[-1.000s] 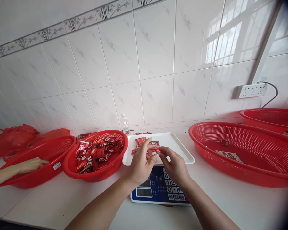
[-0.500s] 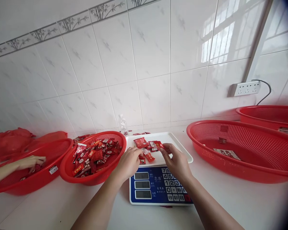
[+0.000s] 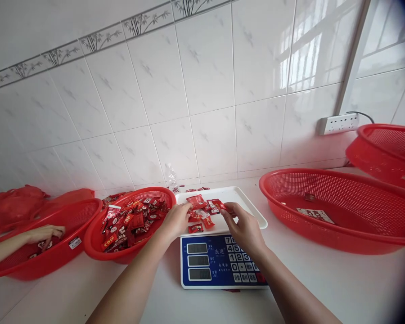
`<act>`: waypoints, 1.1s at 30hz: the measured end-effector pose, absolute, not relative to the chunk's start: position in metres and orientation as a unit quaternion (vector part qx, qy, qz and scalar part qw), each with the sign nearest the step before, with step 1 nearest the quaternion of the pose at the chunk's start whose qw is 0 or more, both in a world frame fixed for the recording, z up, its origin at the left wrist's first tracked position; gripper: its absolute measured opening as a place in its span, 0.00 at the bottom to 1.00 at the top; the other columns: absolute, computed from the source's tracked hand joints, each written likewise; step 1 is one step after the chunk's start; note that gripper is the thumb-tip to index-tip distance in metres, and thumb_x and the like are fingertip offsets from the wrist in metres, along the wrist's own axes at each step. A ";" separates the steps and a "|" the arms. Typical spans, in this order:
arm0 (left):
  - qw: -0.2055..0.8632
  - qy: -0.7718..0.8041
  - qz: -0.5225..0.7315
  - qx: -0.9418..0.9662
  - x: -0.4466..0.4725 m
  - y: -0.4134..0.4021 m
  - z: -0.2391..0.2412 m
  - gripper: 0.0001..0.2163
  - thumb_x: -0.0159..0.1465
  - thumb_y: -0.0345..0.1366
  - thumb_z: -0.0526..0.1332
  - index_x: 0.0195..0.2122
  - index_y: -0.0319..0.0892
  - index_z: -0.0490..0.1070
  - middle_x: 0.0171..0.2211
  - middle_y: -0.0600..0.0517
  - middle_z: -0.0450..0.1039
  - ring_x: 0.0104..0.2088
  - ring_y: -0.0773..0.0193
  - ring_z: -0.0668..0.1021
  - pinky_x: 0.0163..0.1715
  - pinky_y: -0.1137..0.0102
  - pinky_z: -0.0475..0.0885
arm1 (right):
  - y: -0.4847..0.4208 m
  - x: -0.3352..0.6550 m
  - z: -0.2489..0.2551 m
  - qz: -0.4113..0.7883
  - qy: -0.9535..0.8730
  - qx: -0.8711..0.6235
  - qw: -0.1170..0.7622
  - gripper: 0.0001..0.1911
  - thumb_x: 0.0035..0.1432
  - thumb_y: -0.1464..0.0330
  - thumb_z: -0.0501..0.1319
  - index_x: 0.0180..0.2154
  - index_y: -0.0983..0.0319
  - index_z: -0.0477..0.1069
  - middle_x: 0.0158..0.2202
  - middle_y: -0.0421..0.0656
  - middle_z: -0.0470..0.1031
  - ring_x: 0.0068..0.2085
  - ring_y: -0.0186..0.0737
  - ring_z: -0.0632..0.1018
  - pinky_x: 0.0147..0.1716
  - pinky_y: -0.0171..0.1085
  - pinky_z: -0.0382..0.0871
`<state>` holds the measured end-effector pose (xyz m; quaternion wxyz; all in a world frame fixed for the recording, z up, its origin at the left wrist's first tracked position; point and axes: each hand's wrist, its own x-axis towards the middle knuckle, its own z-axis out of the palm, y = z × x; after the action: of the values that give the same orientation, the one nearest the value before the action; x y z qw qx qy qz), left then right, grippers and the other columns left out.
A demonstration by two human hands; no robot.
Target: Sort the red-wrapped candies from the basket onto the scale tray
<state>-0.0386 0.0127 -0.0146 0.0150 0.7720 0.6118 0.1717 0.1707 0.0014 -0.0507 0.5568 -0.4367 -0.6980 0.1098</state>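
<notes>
A white weighing tray [image 3: 238, 194] sits on a blue digital scale [image 3: 219, 263], with several small red snack packets [image 3: 196, 202] lying loosely on it. At the tray's right side, my right hand [image 3: 245, 225] pinches the end of a red-and-white packet [image 3: 213, 206] between thumb and fingers. My left hand [image 3: 177, 220] is at the left edge of the packets, its fingers bent and drawn together; what lies between its fingertips is hidden. Close to my left wrist is a red basket [image 3: 101, 249] heaped with similar packets.
Another person's hand [image 3: 47, 235] reaches into a red basket [image 3: 47, 265] at far left. A large red basket [image 3: 324, 236] with a printed card [image 3: 315, 215] stands on the right. Behind it, another red basket [image 3: 367, 148] is raised. A clear bottle [image 3: 171, 177] stands by the wall.
My left hand has shifted left off the packets, uncovering more of them. My right hand keeps its packet. At far right, the rear basket has gone up and to the right.
</notes>
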 end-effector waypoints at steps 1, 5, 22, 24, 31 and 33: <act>0.016 0.615 0.163 0.771 -0.037 0.014 -0.013 0.12 0.60 0.26 0.56 0.42 0.45 0.72 0.40 0.48 0.76 0.42 0.56 0.77 0.41 0.67 0.69 | 0.002 0.171 -0.051 0.109 -0.698 -0.436 0.557 0.11 0.61 0.59 0.52 0.36 0.58 0.68 0.32 0.43 0.79 0.31 0.41 0.78 0.29 0.38 0.70; 0.001 0.622 0.178 0.763 -0.030 0.020 -0.011 0.13 0.62 0.29 0.55 0.47 0.44 0.70 0.45 0.46 0.74 0.46 0.54 0.75 0.44 0.64 0.69 | 0.002 0.171 -0.050 0.110 -0.695 -0.435 0.562 0.11 0.61 0.59 0.53 0.36 0.58 0.68 0.32 0.42 0.79 0.31 0.41 0.78 0.29 0.37 0.70; 0.042 0.566 0.143 0.811 0.005 0.046 -0.008 0.22 0.64 0.55 0.50 0.47 0.44 0.68 0.53 0.43 0.67 0.57 0.49 0.65 0.54 0.55 0.60 | 0.004 0.174 -0.048 0.137 -0.667 -0.430 0.592 0.12 0.61 0.58 0.53 0.37 0.59 0.69 0.31 0.43 0.79 0.30 0.41 0.78 0.29 0.37 0.71; 0.067 0.566 0.104 0.815 0.011 0.047 -0.010 0.25 0.61 0.58 0.51 0.52 0.48 0.65 0.61 0.43 0.58 0.62 0.44 0.56 0.57 0.45 0.51 | 0.004 0.175 -0.048 0.137 -0.667 -0.430 0.593 0.12 0.61 0.58 0.53 0.37 0.58 0.69 0.31 0.43 0.79 0.30 0.41 0.78 0.30 0.38 0.71; 0.084 0.551 0.082 0.826 0.013 0.044 -0.016 0.21 0.62 0.55 0.53 0.54 0.55 0.65 0.55 0.46 0.65 0.58 0.45 0.64 0.53 0.42 0.54 | 0.005 0.175 -0.049 0.144 -0.665 -0.433 0.592 0.12 0.60 0.58 0.53 0.36 0.58 0.69 0.31 0.42 0.79 0.30 0.41 0.79 0.28 0.37 0.71; 0.068 0.550 0.089 0.828 0.009 0.041 -0.014 0.19 0.62 0.52 0.54 0.53 0.54 0.66 0.52 0.48 0.67 0.55 0.47 0.66 0.53 0.47 0.58 | 0.005 0.175 -0.048 0.144 -0.668 -0.430 0.590 0.12 0.60 0.59 0.53 0.36 0.58 0.69 0.31 0.42 0.79 0.30 0.41 0.79 0.29 0.37 0.71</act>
<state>0.0094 0.0408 -0.0141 0.0679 0.8278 0.5498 0.0888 0.1751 0.0047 -0.0478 0.5898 -0.4302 -0.6681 0.1436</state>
